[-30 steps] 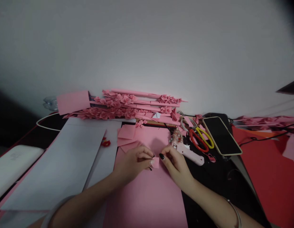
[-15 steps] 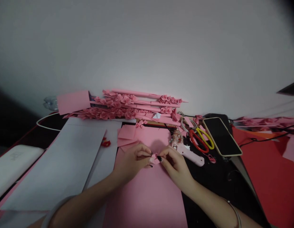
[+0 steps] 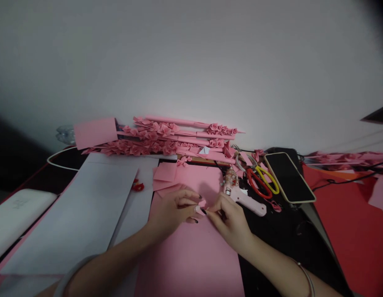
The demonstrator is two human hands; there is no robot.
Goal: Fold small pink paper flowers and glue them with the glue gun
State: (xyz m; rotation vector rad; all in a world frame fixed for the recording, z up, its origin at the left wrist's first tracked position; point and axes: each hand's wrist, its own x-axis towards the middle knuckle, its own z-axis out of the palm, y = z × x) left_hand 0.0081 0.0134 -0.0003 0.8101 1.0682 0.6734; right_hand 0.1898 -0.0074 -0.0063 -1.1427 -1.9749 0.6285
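Observation:
Between my two hands is a small folded pink paper piece (image 3: 202, 203), held above a large pink paper sheet (image 3: 191, 260). My left hand (image 3: 175, 210) pinches its left side between thumb and fingers. Thumb and forefinger of my right hand (image 3: 230, 216) are pinched at its lower right edge. The fingers cover much of the piece, so its exact shape is hard to make out. Small pink paper squares (image 3: 165, 173) lie just beyond my left hand. A pink glue gun (image 3: 248, 202) rests right of my right hand.
Pink paper flowers on stems (image 3: 154, 140) are piled along the wall. Scissors with red and yellow handles (image 3: 265, 181) lie near a phone (image 3: 289, 177). White sheets (image 3: 70, 214) and a white power bank (image 3: 21, 218) are at left, red paper (image 3: 348, 222) at right.
My right fingertips have shifted slightly down and left along the folded paper piece. The left fingers have spread a little around it. Everything else stays in place.

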